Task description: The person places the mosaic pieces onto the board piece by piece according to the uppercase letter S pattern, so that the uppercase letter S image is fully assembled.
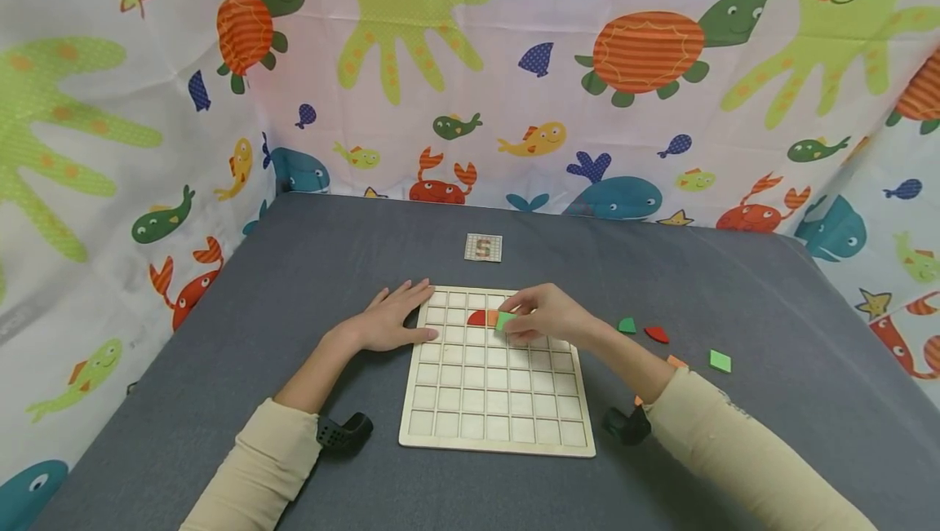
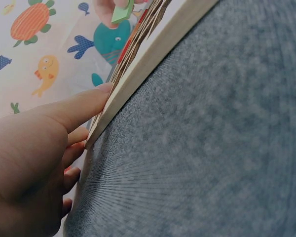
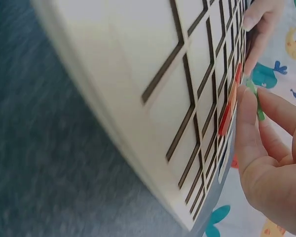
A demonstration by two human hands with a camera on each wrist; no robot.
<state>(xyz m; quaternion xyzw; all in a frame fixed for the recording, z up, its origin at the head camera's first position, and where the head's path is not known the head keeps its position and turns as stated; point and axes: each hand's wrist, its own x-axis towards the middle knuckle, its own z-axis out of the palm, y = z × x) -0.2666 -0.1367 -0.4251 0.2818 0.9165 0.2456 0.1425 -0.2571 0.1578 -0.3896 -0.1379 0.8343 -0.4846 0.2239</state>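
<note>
A pale wooden grid board lies on the grey table. My left hand rests at its upper left edge, fingers extended and thumb on the rim. Between thumb and fingers, my right hand pinches a green square tile over an upper row. In that row sit a red quarter-round tile and an orange tile, just left of the green one. The right wrist view also shows a second red tile on the board, which my right hand hides in the head view.
Right of the board lie a green quarter-round tile, a red one, a light green square and orange tiles partly behind my right arm. A small pattern card lies beyond the board. A printed curtain surrounds the table.
</note>
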